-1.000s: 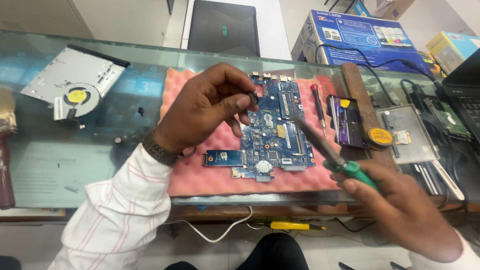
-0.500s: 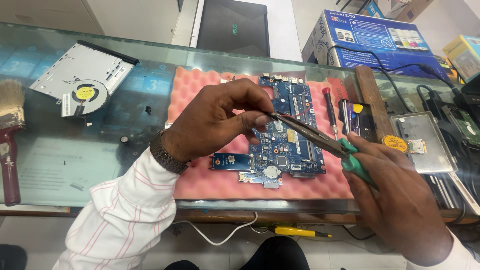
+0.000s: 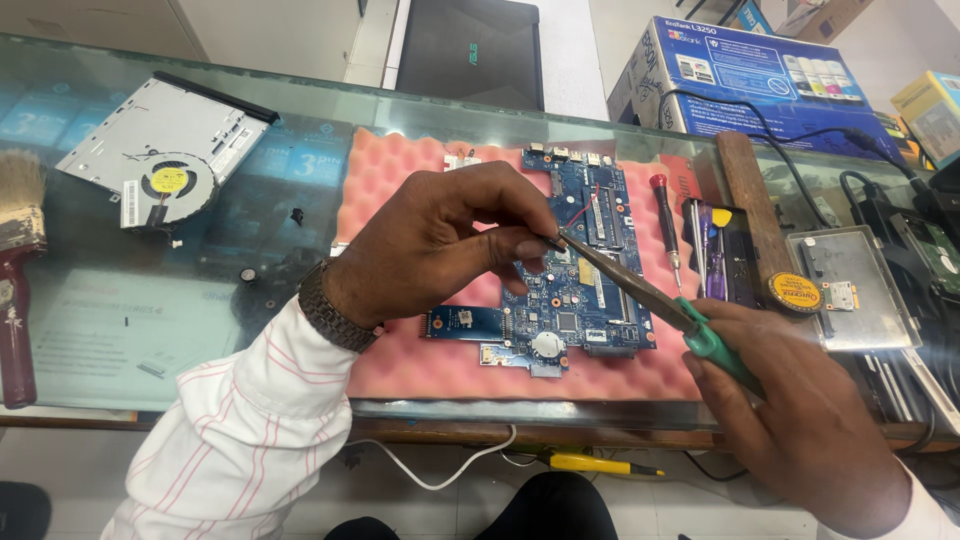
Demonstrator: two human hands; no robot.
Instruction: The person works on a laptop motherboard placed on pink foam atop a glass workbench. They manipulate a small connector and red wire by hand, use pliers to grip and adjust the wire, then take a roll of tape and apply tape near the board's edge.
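Over the pink foam pad [image 3: 420, 190] on the glass surface [image 3: 250, 250], we see both hands working above the blue circuit board [image 3: 585, 290]. Left hand [image 3: 440, 245] hovers w/ thumb and forefinger pinched together, grip narrow, at the tip of the long-nose pliers [image 3: 640, 290]; what sits between the fingertips is too small to tell. A thin red wire [image 3: 585, 207] runs up from that pinch point across the board. Right hand [image 3: 810, 410] is wrapped around the pliers' green handles, grip closed on them, nose slanting up-left to meet the left fingertips. Board lies flat on the foam, approx. centre-right of the pad, a round silver coin cell near its lower edge.

Right of the board: a red-handled screwdriver [image 3: 663, 225] and a couple more small drivers beside it, then a wooden block [image 3: 750, 215], a round yellow-lidded tin [image 3: 795, 293] and a silver metal tray [image 3: 850, 290]. Far left: a laptop cooling fan [image 3: 170, 183] on a silver drive casing [image 3: 165, 125], and a paintbrush [image 3: 20, 260] w/ a red handle at the edge. Behind the surface: a dark laptop [image 3: 470, 50] and a blue printer box [image 3: 750, 80]. A yellow-handled tool [image 3: 590, 463] lies below the surface's front edge.
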